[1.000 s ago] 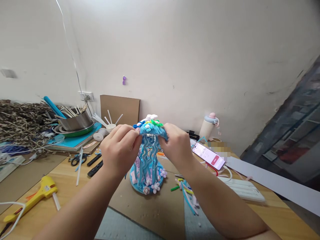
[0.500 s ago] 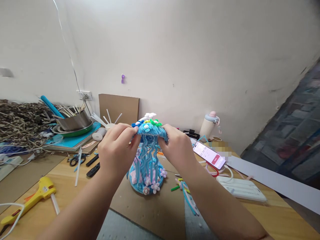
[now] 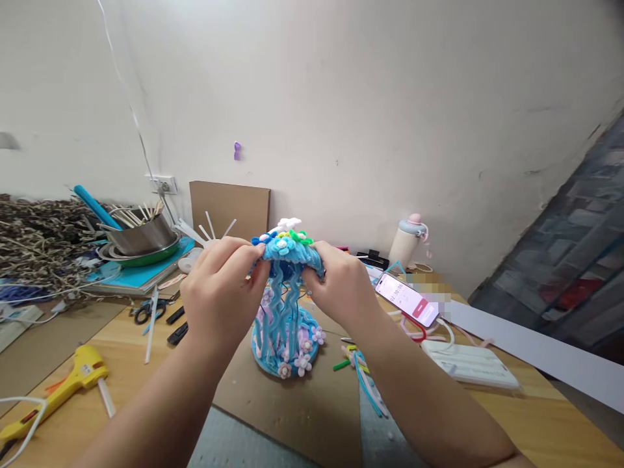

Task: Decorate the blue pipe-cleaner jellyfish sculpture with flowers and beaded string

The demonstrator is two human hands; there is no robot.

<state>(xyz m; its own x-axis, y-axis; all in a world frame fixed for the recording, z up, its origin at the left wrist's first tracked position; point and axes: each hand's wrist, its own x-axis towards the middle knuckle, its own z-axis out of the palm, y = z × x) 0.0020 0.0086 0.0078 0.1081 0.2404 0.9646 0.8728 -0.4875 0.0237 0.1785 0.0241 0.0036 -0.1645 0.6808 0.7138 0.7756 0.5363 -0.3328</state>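
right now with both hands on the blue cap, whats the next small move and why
Probably ease the cap down gently and evenly. The left hand and right hand pinch its opposite edges, and it sits on thin wavy strands above the flowered base, so uneven force might bend them.

Home craft corner on a wooden table (image 3: 124,348) that stands against a plain white wall (image 3: 365,97). Handicraft tools lie about: a yellow hot-glue gun (image 3: 73,380), scissors (image 3: 146,311), and a metal pot (image 3: 141,237) full of wooden sticks. The materials point the same way: loose pipe cleaners (image 3: 363,380) in several colours, a heap of dried twigs (image 3: 39,240), a cardboard sheet (image 3: 302,409) serving as a work mat, and a cardboard panel (image 3: 229,205) leaning on the wall. A flower-trimmed pipe-cleaner jellyfish (image 3: 285,305) stands on the mat. A phone (image 3: 407,299) and a drinking bottle (image 3: 407,244) suggest a private, informal workspace.
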